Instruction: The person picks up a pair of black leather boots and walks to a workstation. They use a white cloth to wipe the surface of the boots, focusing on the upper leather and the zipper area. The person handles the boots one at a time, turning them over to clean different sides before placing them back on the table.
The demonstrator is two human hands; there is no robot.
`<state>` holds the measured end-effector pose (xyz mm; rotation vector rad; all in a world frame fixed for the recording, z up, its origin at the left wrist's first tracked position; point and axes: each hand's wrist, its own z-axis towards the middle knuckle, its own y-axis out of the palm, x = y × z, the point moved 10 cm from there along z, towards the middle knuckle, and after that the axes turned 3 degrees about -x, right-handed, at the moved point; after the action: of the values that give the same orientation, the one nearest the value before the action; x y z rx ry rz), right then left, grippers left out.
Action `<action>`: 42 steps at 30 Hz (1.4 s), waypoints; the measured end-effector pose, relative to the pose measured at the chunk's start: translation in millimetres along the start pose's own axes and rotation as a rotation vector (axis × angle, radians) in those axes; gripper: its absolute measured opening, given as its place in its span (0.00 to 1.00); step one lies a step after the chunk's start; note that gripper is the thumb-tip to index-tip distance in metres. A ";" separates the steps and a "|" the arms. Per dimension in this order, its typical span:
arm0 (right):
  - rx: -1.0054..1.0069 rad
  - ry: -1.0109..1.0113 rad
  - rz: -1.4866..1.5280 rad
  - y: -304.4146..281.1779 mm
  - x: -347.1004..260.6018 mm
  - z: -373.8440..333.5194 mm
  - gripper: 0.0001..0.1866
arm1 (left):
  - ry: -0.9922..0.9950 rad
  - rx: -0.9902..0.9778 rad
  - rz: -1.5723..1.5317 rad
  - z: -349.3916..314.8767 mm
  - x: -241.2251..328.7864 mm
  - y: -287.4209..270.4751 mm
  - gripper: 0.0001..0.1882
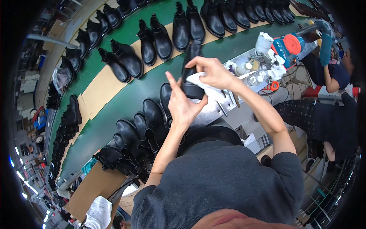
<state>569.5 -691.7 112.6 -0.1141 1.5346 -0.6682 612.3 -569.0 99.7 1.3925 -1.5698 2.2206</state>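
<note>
A black leather ankle boot (193, 91) stands in front of me at the near edge of the green bench, its other end pointing away. My left hand (183, 104) spans its near end, with the fingers along the left side and the thumb at the right. Pinched in my right hand (216, 73) is a white cloth (207, 87), pressed against the boot's right side. My hands and the cloth hide part of the boot.
Pairs of black boots (158, 38) line brown paper (100, 88) along the green bench (131, 93). More boots (154, 118) crowd the near left. Clear bottles (253, 79) and a teal-and-red machine (290, 45) stand at right. A co-worker (320, 118) is farther right.
</note>
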 end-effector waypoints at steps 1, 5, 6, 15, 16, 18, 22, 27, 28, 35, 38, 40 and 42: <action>0.036 -0.015 -0.003 -0.2 -3.7 -0.8 0.23 | -0.039 -0.001 -0.015 0.2 -6.3 0.1 0.68; 0.480 -0.126 0.077 -18.6 2.9 -27.2 0.19 | -0.083 0.033 -0.168 -0.1 -15.1 -8.0 0.66; 0.473 0.004 -0.003 -16.8 28.8 -39.9 0.18 | -0.129 0.076 -0.215 -2.7 -24.3 -13.1 0.66; 0.191 0.598 -0.187 -6.1 201.6 -113.8 0.21 | -0.130 0.050 -0.296 -0.1 -28.9 -11.6 0.63; 0.228 0.600 -0.154 -10.2 206.4 -113.2 0.21 | -0.111 0.055 -0.267 0.5 -25.1 -11.6 0.63; 0.299 0.597 -0.089 -18.1 215.0 -114.8 0.22 | -0.076 0.072 -0.208 0.6 -17.4 -13.2 0.63; 0.380 0.597 -0.324 -47.9 225.0 -131.1 0.20 | -0.106 0.069 -0.240 -0.5 -19.0 -9.9 0.64; 0.161 0.619 -0.536 -14.8 227.0 -120.1 0.15 | -0.101 0.048 -0.229 1.7 -19.2 -4.2 0.63; 0.122 0.647 -0.571 -6.7 225.9 -123.2 0.15 | -0.100 0.048 -0.235 1.4 -18.5 -4.1 0.63; 0.370 0.508 -0.467 -3.8 222.2 -138.6 0.08 | -0.057 0.031 -0.227 -1.7 -7.3 -4.2 0.63; 0.503 0.457 -0.435 -17.1 204.1 -139.6 0.09 | -0.059 0.055 -0.139 -3.4 -18.6 -1.9 0.64; 0.585 0.386 -0.418 -27.1 191.5 -138.8 0.10 | -0.050 0.047 -0.148 -0.9 -13.7 0.5 0.64; 0.610 0.283 -0.529 -34.7 177.3 -133.9 0.11 | -0.046 0.032 -0.151 1.8 -7.6 2.7 0.64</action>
<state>414.4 -757.6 -36.2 0.0432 1.5061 -1.6026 616.4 -568.6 92.5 1.5263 -1.3976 2.1500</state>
